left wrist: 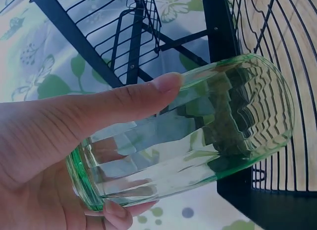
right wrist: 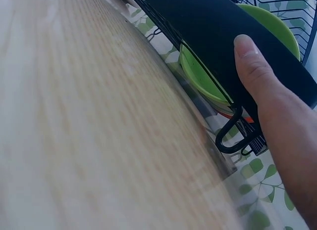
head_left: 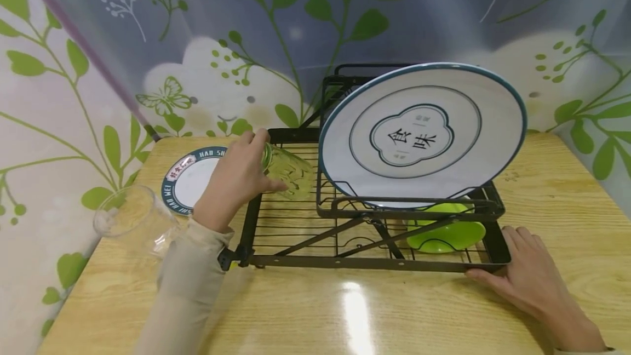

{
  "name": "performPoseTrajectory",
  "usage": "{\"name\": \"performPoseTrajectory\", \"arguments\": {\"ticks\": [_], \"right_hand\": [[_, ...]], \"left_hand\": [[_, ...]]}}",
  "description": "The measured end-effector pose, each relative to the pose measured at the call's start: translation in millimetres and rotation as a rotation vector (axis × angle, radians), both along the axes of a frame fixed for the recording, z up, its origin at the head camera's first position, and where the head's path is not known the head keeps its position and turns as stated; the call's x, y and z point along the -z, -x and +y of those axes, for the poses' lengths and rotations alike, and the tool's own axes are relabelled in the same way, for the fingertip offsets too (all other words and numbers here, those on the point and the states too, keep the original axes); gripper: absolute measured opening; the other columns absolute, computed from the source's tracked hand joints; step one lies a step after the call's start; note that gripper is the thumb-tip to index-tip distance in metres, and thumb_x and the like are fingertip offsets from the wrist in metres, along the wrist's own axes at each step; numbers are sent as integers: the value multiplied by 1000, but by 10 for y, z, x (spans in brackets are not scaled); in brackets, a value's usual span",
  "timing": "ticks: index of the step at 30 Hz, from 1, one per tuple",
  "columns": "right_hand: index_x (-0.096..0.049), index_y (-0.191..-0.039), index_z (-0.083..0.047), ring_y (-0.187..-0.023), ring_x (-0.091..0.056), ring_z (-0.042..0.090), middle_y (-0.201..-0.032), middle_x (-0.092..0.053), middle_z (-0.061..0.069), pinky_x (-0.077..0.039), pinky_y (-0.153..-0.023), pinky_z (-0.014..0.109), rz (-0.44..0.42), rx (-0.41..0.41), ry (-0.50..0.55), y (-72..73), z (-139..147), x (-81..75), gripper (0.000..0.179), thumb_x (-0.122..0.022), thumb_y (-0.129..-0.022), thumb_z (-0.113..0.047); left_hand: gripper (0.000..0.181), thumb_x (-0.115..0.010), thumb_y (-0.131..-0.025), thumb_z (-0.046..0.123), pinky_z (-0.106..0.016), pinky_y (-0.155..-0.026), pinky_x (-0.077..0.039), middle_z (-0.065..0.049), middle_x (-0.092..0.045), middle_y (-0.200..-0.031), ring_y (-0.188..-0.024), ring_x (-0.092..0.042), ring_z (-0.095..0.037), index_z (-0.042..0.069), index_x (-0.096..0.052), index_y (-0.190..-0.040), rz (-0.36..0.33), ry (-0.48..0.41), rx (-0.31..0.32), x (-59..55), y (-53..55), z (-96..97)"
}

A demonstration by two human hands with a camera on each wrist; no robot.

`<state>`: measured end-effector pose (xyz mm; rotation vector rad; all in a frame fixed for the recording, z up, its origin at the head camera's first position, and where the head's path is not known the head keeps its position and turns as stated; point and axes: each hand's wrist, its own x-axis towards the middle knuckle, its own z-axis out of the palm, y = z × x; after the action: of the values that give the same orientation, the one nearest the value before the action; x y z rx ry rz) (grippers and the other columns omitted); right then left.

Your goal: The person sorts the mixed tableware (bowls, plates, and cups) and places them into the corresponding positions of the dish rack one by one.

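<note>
My left hand (head_left: pixel 235 171) grips a green-tinted drinking glass (head_left: pixel 294 175) near its rim, thumb along the side. The glass lies tilted, its base toward the wire floor at the left part of a black two-tier dish rack (head_left: pixel 340 261). In the left wrist view the rippled glass (left wrist: pixel 198 136) looks see-through, with the rack bars behind it. At the rack's right front corner, my right hand (head_left: pixel 532 278) holds the end panel (right wrist: pixel 208 37), thumb pressed on its face. A large white plate with a blue rim (head_left: pixel 424 78) leans in the upper tier. Below it sits a green bowl (head_left: pixel 446 236).
A smaller plate with a lettered blue rim (head_left: pixel 179 196) lies left of the rack, partly behind my left forearm. Near the table's left edge is a clear glass vessel (head_left: pixel 130 215). A leaf-patterned cloth (head_left: pixel 276 26) covers the wall behind the wooden table (head_left: pixel 315 311).
</note>
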<state>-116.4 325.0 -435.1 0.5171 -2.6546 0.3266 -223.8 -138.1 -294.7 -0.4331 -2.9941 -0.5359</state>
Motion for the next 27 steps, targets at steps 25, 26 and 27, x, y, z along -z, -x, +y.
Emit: {"name": "performPoseTrajectory", "arguments": {"ticks": [25, 26, 27], "right_hand": [[-51, -90, -7, -75, -46, 26, -83, -54, 8, -32, -63, 39, -51, 12, 20, -27, -34, 5, 67, -82, -57, -57], [-52, -91, -6, -75, -47, 26, -84, -54, 9, -32, -63, 39, -47, 15, 14, -25, -30, -1, 69, -82, -57, -58], [-52, -92, -4, -75, -47, 27, -84, -54, 10, -32, -63, 40, -39, 18, 1, -21, -24, -9, 71, -80, -57, -60]], "left_hand": [[104, -88, -69, 36, -55, -94, -46, -26, -39, -139, -123, -41, -51, 14, -28, -151, -26, -65, 3, 122, 222, 284], [104, -88, -69, 37, -55, -94, -46, -26, -38, -140, -124, -40, -51, 14, -28, -151, -24, -70, 1, 121, 229, 286], [104, -87, -69, 37, -55, -94, -46, -26, -37, -141, -124, -40, -51, 15, -27, -151, -28, -75, -1, 120, 235, 287]]}}
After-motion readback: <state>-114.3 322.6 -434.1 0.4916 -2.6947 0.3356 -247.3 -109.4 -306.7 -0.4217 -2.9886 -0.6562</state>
